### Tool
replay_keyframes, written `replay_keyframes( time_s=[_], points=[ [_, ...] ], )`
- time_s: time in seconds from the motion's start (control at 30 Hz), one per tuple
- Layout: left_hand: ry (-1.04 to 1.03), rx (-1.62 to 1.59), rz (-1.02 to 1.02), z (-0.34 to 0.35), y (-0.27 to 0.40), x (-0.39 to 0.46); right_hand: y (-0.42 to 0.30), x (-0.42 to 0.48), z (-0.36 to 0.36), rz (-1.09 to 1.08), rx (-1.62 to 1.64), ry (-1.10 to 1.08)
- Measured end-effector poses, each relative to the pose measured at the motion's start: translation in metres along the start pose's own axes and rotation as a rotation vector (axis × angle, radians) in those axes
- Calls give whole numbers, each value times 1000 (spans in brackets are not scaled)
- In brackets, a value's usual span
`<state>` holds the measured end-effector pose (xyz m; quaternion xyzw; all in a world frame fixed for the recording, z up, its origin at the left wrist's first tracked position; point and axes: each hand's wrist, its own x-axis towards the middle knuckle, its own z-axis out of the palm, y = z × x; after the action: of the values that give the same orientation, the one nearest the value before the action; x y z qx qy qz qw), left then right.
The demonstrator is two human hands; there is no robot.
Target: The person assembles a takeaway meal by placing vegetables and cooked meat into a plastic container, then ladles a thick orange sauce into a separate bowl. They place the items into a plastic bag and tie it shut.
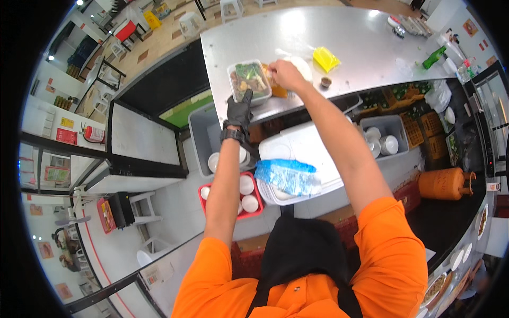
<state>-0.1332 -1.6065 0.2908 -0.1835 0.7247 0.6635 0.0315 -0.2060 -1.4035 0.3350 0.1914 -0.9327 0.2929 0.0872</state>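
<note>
My left hand (239,110), in a black glove, grips the near edge of a clear plastic food container (249,81), its thumb over the rim. Leafy greens and pieces of brown food fill the container. My bare right hand (287,74) has its fingers pinched at a bag of orange-brown liquid (280,92), right against the container's side; the fingertips are partly hidden. Behind that hand lies a white round item (301,67), partly covered. A bright yellow packet (326,59) and a small cup of dark sauce (325,82) are farther right on the steel counter (258,35).
Below the counter stand a white lidded box (306,139) with a blue plastic bag (287,175) on it, a red crate of white bowls (260,198) and grey tubs (199,131). A green bottle (434,58) lies at the counter's right. An orange gas cylinder (443,183) lies right.
</note>
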Motion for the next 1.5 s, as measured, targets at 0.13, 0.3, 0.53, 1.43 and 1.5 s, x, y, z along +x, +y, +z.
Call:
replay_keyframes(
  time_s=[0.13, 0.3, 0.53, 1.43, 1.5],
  points=[
    [188, 442, 234, -20, -3, -61, 6, -37, -20, -122, 116, 90],
    [-37, 301, 400, -77, -179, -141, -20, -210, -55, -82, 245, 112],
    [-300, 936, 602, 21, -113, -216, 18, -417, 20, 692, 506, -160],
    [-1171, 1061, 846, 142, -124, -139, 44, -439, 32, 794, 361, 540],
    [-1224, 1159, 865, 143, -110, -138, 44, -440, 36, 881, 683, 668]
  ],
)
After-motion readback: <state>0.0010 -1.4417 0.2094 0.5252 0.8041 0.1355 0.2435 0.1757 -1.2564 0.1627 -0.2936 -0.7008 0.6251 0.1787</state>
